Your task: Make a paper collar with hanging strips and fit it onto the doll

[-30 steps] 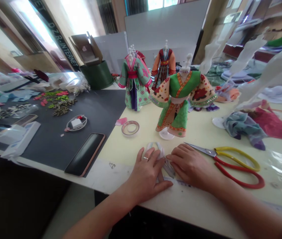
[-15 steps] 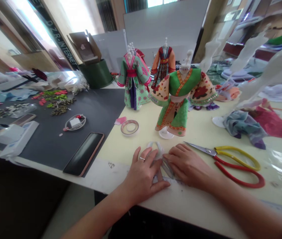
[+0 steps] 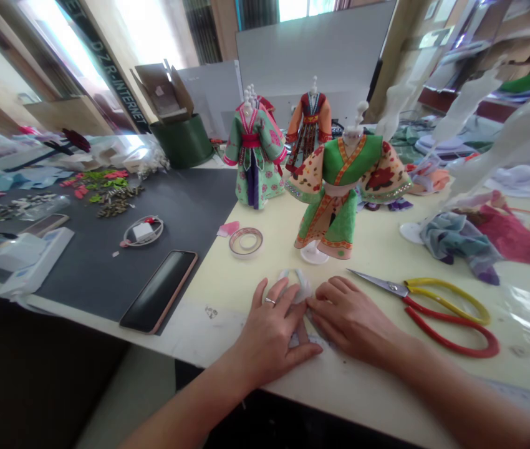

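The left hand [image 3: 274, 327] lies spread on the pale cloth [image 3: 307, 287], likely keeping it flat, but I can't tell whether the curled right hand [image 3: 351, 318] pinches it.

Both bare forearms [image 3: 190, 399] slant inward from the lower corners. The left hand [image 3: 272, 327] lies palm down, fingers spread forward, thumb stretched toward the right. Close beside it, the right hand [image 3: 346, 315] bends its fingers inward, knuckles raised, fingertips bunched near the left index finger [image 3: 297, 312].

Bare forearms [image 3: 202, 396], bare hands [image 3: 269, 333], a slim silver-coloured ring [image 3: 270, 302] on a left finger [image 3: 277, 290].
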A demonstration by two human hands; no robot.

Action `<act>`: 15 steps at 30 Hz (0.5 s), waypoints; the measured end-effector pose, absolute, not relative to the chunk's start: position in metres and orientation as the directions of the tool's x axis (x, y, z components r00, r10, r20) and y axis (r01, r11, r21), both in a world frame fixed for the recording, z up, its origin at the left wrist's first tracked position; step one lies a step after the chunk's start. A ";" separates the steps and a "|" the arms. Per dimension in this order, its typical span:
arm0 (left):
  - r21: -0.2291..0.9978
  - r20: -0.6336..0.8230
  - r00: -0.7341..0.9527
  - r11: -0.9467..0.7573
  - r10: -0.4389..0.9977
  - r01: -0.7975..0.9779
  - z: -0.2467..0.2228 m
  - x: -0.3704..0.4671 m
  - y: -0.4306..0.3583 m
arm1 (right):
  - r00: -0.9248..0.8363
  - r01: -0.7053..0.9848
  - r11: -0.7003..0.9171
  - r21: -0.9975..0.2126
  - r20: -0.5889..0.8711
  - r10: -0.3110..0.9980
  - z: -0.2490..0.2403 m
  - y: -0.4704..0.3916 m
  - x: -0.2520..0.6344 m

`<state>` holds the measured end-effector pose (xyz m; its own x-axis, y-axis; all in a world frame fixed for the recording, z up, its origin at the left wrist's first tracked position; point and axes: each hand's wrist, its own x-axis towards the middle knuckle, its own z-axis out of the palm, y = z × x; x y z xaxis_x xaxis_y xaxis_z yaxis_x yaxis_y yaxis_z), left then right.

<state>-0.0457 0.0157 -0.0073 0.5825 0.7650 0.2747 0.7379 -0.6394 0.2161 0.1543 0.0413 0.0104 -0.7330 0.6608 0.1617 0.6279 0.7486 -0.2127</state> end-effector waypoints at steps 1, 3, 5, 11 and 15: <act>0.220 0.278 0.583 -0.641 0.764 0.735 -0.007 -0.046 0.016 | -0.733 0.629 0.750 -0.204 0.165 0.660 0.010 0.041 0.154; 0.237 0.287 0.580 -0.643 0.763 0.728 -0.008 -0.046 0.015 | -0.726 0.632 0.750 -0.198 0.189 0.662 0.008 0.042 0.154; 0.262 0.321 0.562 -0.642 0.762 0.720 -0.008 -0.047 0.015 | -0.702 0.634 0.743 -0.214 0.244 0.669 0.004 0.044 0.156; 0.385 0.466 0.316 -0.511 0.827 0.769 -0.003 -0.054 0.022 | -0.545 0.702 0.646 -0.301 0.357 0.759 -0.005 0.051 0.166; 0.411 0.279 0.154 -0.263 0.948 0.873 0.007 -0.058 0.040 | -0.507 0.727 0.607 -0.320 0.345 0.790 -0.003 0.051 0.166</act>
